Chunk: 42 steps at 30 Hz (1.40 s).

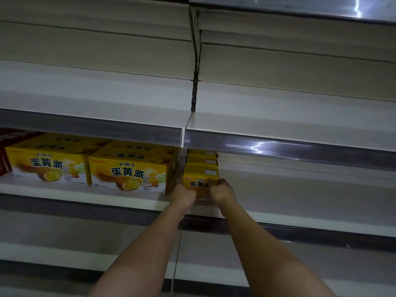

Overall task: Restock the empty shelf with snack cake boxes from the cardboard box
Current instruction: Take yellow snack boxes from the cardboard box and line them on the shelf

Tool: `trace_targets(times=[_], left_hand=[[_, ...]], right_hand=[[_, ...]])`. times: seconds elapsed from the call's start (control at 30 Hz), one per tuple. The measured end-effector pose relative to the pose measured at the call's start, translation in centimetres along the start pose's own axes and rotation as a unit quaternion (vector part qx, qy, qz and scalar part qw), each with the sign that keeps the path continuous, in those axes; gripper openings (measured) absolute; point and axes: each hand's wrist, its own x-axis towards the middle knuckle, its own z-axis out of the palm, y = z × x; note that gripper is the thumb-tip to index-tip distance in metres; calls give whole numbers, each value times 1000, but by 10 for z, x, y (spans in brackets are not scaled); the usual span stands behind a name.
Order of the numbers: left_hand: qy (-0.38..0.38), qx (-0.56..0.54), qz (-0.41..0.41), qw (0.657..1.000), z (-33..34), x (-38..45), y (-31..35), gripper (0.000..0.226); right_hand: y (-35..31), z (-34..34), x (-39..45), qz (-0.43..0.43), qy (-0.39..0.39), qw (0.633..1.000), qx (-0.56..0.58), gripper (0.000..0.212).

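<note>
We find the left hand [183, 195] and right hand [220, 192] both gripping the near box [198, 182] at the shelf [300, 196] front, right of the wide boxes [128, 172]. Risk: uneven pushing could skew the row behind.

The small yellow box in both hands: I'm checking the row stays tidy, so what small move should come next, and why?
Probably let go and draw both hands back. The small yellow box already sits on the shelf at the front of a row of like boxes, with the left hand and right hand gripping it.
</note>
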Motion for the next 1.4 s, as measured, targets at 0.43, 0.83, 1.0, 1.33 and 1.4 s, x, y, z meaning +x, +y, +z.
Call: trace_targets(times=[0.43,0.83,1.0,1.33,1.4], left_hand=[[-20,4,-45,999,1,11,3,15],[44,30,-1,999,-2,-15,8,31],[109,66,-7,992,-7,-51,10,47],[246,52,-71,965,-32,-147,-5,39],[274,48,-90,956,-39,-174,-16,40]], right_hand=[[-1,2,11,32,11,999,31,53],[23,-33,-11,-32,-13,998,-57,51],[28,-47,-22,-85,-35,995,-34,50],[18,-45,-86,-176,-170,970,-8,48],[20,-38,-104,-185,-218,958,-19,49]])
